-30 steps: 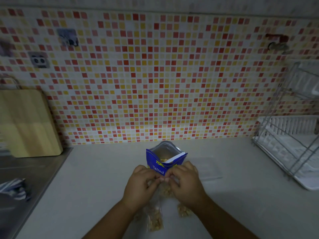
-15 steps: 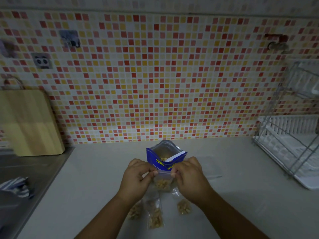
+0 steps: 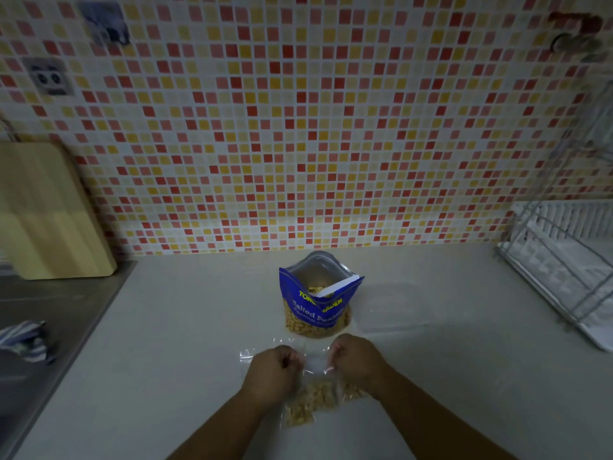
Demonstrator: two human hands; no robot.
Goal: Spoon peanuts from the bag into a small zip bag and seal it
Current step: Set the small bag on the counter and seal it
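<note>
A blue bag of salted peanuts [image 3: 316,305] stands open on the pale counter, a white spoon handle [image 3: 338,287] sticking out of its mouth. Just in front of it my left hand [image 3: 273,373] and my right hand [image 3: 356,361] pinch the top corners of a small clear zip bag [image 3: 316,368] holding peanuts. The bag hangs low over the counter between my hands. Under and beside it lie other small bags of peanuts [image 3: 300,413].
A clear flat plastic lid or sheet [image 3: 391,307] lies right of the peanut bag. A white dish rack [image 3: 564,260] fills the right side. A wooden cutting board [image 3: 49,214] leans on the tiled wall at left, above a steel sink [image 3: 49,327] with a striped cloth [image 3: 25,340].
My hands have come down and toward me with the small zip bag, away from the front of the blue peanut bag, and have spread apart along its top edge.
</note>
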